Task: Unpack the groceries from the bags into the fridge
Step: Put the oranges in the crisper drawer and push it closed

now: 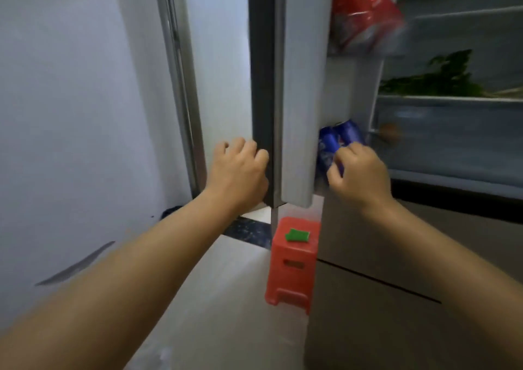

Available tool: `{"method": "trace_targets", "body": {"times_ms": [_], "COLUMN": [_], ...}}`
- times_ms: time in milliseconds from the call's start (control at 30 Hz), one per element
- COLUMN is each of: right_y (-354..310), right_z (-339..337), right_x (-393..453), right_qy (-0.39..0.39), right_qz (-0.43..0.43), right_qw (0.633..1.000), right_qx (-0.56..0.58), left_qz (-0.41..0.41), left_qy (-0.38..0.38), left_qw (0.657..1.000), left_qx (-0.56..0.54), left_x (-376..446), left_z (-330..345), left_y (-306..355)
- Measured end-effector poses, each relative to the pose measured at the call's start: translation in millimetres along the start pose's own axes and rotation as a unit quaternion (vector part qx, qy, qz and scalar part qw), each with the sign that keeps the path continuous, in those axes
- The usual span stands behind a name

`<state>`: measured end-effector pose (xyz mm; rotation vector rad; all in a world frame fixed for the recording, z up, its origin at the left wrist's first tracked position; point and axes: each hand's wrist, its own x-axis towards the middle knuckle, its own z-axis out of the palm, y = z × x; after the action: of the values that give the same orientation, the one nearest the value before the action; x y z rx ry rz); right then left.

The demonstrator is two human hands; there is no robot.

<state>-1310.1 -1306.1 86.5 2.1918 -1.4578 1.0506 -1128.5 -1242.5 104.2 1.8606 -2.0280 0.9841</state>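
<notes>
The fridge door (300,86) stands open, seen edge-on in the middle of the view. My left hand (240,171) grips its outer edge near the bottom. My right hand (360,171) is closed on blue cans (336,140) that sit in the door's lower bin. A red packet (365,15) fills the upper door bin. Inside the fridge, green leafy vegetables (435,79) lie on a glass shelf (452,98), above a drawer (452,137) with a round brownish item behind its front.
A red plastic stool (293,262) with a small green object (297,235) on top stands on the floor just below the door. A white wall (70,115) is on the left. The lower fridge drawers' fronts (396,299) are closed at right.
</notes>
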Motion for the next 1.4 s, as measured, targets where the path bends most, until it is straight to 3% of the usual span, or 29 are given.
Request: {"method": "trace_targets", "body": {"times_ms": [100,300,533,733,1000,1233,1400], "right_y": [-78.9,-237.1,-371.8,-436.7,-529.5,-586.7,-609.0], "right_z": [12.7,83.0,208.6,357.4,525.0,647.7,736.1], "right_x": [-10.0,-16.9,-42.5,-51.0,-61.2,-143.8,-232.3], "right_qy": [-0.045,-0.149,-0.303,-0.444,-0.574,-0.686,-0.721], "right_qz": [-0.039,-0.062,-0.126,-0.167,-0.158,-0.135,-0.05], "right_qw": [0.998,0.986,0.941,0.876,0.799,0.713,0.689], "right_qx": [0.001,0.043,0.083,0.087,0.088,0.06,0.06], "left_qz": [-0.048,-0.092,-0.161,-0.217,-0.299,-0.326,-0.274], "left_qy": [-0.093,-0.181,-0.342,-0.474,-0.58,-0.612,-0.65], "left_qw": [0.994,0.979,0.924,0.85,0.748,0.694,0.675], "left_qx": [-0.012,-0.021,-0.055,-0.071,-0.123,-0.194,-0.217], "left_x": [-32.0,-106.6,-203.7,-271.7,-331.1,-411.1,-496.0], "left_z": [14.4,62.5,162.8,270.9,407.3,531.5,625.9], "left_y": [-58.4,-181.9,-303.8,-393.2,-487.7,-534.7,-546.1]}}
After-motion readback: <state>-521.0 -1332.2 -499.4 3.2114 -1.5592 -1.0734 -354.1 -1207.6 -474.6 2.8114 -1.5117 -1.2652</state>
